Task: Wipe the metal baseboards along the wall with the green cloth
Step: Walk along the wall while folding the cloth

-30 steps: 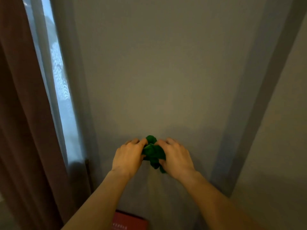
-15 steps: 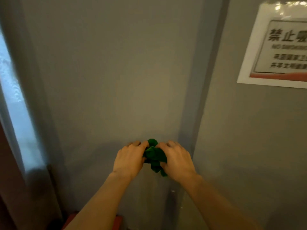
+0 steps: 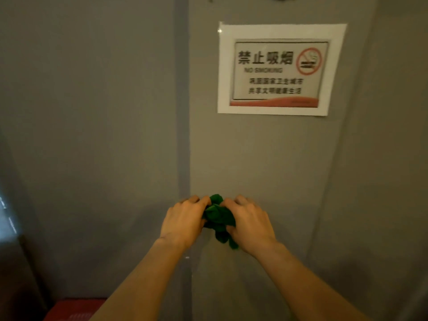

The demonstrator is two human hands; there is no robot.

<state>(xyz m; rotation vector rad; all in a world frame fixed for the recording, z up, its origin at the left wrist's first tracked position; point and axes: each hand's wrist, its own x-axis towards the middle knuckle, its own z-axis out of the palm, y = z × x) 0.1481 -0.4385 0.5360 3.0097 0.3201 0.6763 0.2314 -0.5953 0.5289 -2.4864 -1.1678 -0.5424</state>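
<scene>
Head view, both bare forearms reaching forward toward a grey wall (image 3: 92, 112). Far left of the left hand, at the frame edge, a pale bright strip (image 3: 5, 218) shows; what it belongs to cannot be told. Below and to the left of the left forearm, a red object (image 3: 71, 309) lies at the bottom edge, only partly in frame. The left hand (image 3: 183, 221) has its back to the camera, fingers curled over and closed on the left side of the green cloth (image 3: 218, 218). Directly above the left hand's knuckles, a darker grey vertical strip (image 3: 183, 112) runs up the wall to the top of the frame. The green cloth is bunched into a crumpled wad, held between the two hands in front of the wall; a loose end hangs below the right thumb. Whether the cloth touches the wall cannot be told. The right hand (image 3: 250, 223), also back to the camera, is curled and closed on the right side of the cloth. Well above the right hand, a white-bordered no-smoking sign (image 3: 281, 69) is fixed flat to the wall, with Chinese characters, the words "NO SMOKING" and a red prohibition circle.
</scene>
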